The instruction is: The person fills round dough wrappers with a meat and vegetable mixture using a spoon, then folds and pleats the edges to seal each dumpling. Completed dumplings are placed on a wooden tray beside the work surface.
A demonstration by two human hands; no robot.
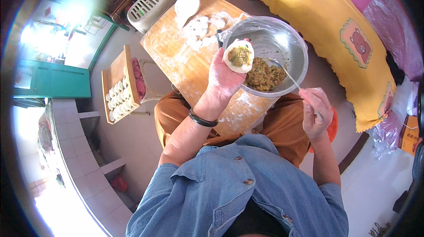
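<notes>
On my left hand [225,77], palm up, rests a round dough wrapper [236,67] with a mound of chopped filling [239,56] at its middle. My right hand [316,111] grips the handle of a metal spoon [291,77], whose head reaches into a large steel bowl [299,68]. More filling [266,77] lies in the bowl's near part, and clear plastic film covers part of its far rim. The bowl stands on a floured wooden board [188,68]. Small flattened dough pieces [199,26] and a stack of wrappers [187,5] lie towards the board's far end.
At the left, a wooden tray [127,68] holds rows of folded dumplings [118,98], above a stool with a pink cover [138,79]. A pale slatted plastic stool [149,3] stands at the board's far left edge. A yellow bear-patterned cloth [328,18] hangs to the right.
</notes>
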